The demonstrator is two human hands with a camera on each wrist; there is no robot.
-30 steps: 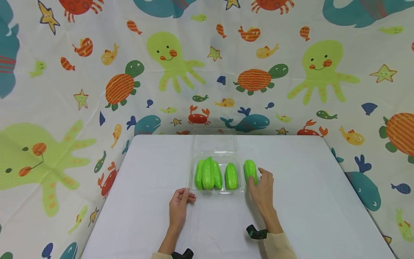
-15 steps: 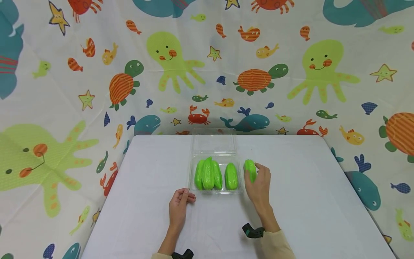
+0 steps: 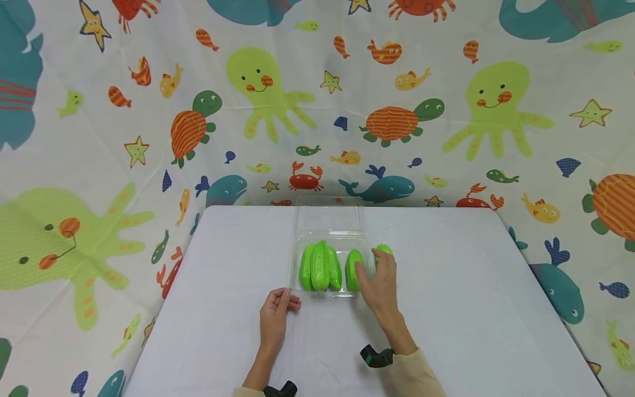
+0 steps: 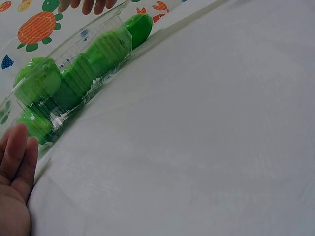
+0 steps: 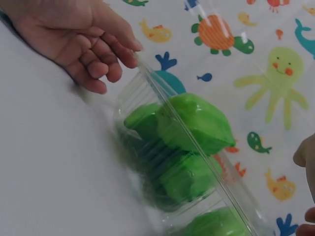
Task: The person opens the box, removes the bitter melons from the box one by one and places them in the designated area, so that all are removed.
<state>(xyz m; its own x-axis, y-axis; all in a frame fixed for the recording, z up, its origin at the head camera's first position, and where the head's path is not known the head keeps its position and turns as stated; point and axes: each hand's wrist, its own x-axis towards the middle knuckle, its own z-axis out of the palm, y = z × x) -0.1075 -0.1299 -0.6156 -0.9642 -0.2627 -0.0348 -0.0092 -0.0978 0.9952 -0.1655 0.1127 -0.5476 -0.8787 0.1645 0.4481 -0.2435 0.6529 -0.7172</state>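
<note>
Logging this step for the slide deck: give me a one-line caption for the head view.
Right hand grips a green toy fruit beside the clear plastic clamshell tray; left hand touches its near corner.

Head view: high above the near edge of the white table (image 3: 238, 309), facing forward and down, far enough to take in both forearms, the whole tabletop and the sea-creature backdrop (image 3: 124, 110) behind. Left wrist view: almost at tabletop level, close, looking across the clear plastic tray (image 4: 74, 83) along its row of green pieces. Right wrist view: also low and very close, facing the tray (image 5: 162, 147) from the opposite end, so all three views share the tray; backdrop visible beyond
</note>
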